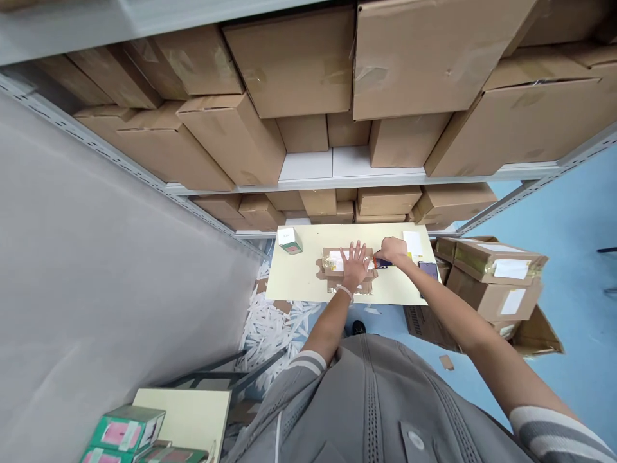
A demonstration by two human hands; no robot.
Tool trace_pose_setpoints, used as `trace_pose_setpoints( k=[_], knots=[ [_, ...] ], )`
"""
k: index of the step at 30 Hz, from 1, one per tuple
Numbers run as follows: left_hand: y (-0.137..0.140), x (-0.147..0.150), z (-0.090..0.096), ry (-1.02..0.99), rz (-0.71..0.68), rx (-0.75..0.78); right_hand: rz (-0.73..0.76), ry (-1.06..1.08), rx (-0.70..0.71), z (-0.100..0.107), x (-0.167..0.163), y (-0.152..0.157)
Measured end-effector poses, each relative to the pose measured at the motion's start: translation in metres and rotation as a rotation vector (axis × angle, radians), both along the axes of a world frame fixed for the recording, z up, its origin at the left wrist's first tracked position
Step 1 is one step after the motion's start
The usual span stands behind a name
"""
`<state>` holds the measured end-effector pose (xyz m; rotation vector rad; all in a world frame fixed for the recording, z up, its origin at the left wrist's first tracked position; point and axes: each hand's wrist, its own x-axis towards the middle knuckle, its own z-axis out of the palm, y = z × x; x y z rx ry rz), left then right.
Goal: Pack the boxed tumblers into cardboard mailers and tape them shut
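Observation:
A small cardboard box with clear tape and a white label lies on the cream tabletop. My left hand rests flat on its top, fingers spread. At the box's right end, my right hand is closed in a fist; whatever it grips is too small to make out. A small orange and dark item shows just below that fist, touching or close to the box. Brown cardboard flaps stick out on the box's near side.
A small white and green box stands at the table's left. A white paper and a phone lie on the right. Shelves full of cartons rise ahead. Labelled cartons are stacked right; paper strips cover the floor left.

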<state>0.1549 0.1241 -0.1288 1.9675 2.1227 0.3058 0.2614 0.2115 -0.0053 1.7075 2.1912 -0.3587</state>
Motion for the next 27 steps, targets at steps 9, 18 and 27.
trace_pose_setpoints(
  k=[9, 18, 27],
  knots=[
    [-0.004, -0.003, 0.002, -0.007, -0.024, 0.13, 0.114, 0.024, -0.001, -0.039, 0.021, -0.058],
    [-0.001, -0.005, 0.004, 0.02, -0.033, 0.087, -0.192, 0.146, 0.187, -0.096, 0.097, -0.024],
    [0.0, -0.003, 0.002, 0.034, -0.027, 0.079, -0.195, 0.184, 0.289, -0.169, 0.081, -0.078]
  ],
)
